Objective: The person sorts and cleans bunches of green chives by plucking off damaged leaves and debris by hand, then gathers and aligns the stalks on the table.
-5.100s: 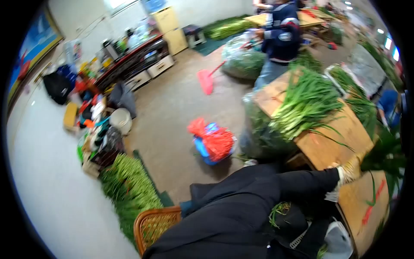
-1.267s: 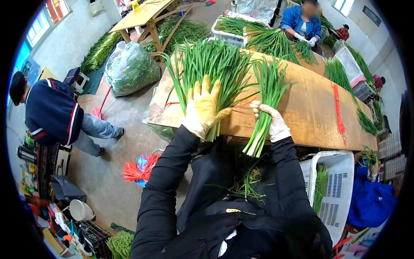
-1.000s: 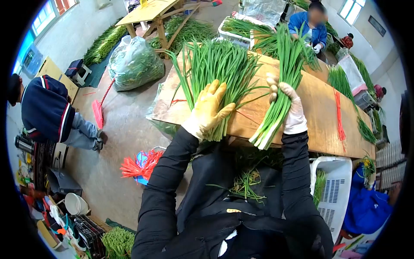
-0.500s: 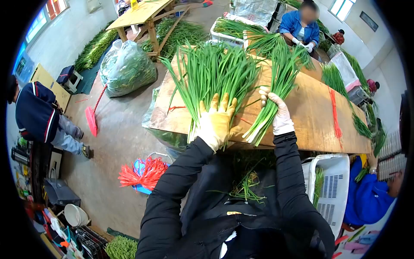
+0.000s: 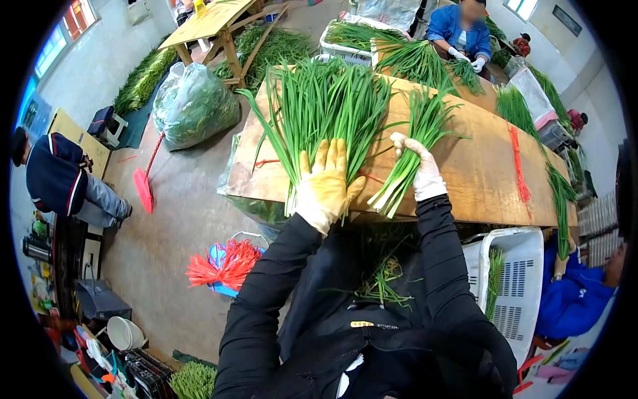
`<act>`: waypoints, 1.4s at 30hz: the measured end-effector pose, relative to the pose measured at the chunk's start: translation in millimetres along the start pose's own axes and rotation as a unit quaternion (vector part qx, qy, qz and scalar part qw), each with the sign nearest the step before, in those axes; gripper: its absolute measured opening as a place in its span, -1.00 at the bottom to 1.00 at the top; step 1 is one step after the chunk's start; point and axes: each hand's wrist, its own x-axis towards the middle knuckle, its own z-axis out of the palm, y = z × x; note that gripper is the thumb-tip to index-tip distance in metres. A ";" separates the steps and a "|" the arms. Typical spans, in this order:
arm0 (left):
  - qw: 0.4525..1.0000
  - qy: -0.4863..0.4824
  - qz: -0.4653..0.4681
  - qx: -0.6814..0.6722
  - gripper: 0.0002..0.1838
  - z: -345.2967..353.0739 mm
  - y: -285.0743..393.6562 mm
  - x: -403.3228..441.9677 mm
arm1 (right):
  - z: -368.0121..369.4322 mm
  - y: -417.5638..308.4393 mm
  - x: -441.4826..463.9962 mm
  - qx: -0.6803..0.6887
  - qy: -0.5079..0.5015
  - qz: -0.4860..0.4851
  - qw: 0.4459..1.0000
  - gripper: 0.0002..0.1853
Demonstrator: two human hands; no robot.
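Note:
My left hand [image 5: 325, 189], in a yellow-palmed glove, lies flat with fingers stretched over the pale lower stems of a big spread of garlic chives [image 5: 332, 100] on the wooden table [image 5: 485, 176]. Close by on its right, my right hand [image 5: 427, 169], in a whitish glove, is wrapped round a smaller bunch of garlic chives [image 5: 425, 123]. The white stem ends of that bunch point down toward me, at the table's near edge. Part of a red tie [image 5: 267, 162] shows beside the big spread, its remainder hidden beneath the leaves.
Red ties [image 5: 518, 166] lie farther right on the table. A white crate [image 5: 522, 286] stands at my right, near a person in blue [image 5: 575, 292]. Another person [image 5: 458, 33] handles chives across the table. Red strips [image 5: 229, 265] and a stuffed bag [image 5: 193, 106] are at left.
The bunch in my right hand has shifted slightly left, its leaves drawn lower. My left hand stays on the big spread, fingers closer together. The person at right now holds up a long bunch.

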 end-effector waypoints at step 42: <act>0.993 -0.060 0.051 -0.084 -0.10 -11.5 -15.6 21.0 | 54.6 63.6 81.3 -0.622 -0.090 -0.294 0.720 -0.78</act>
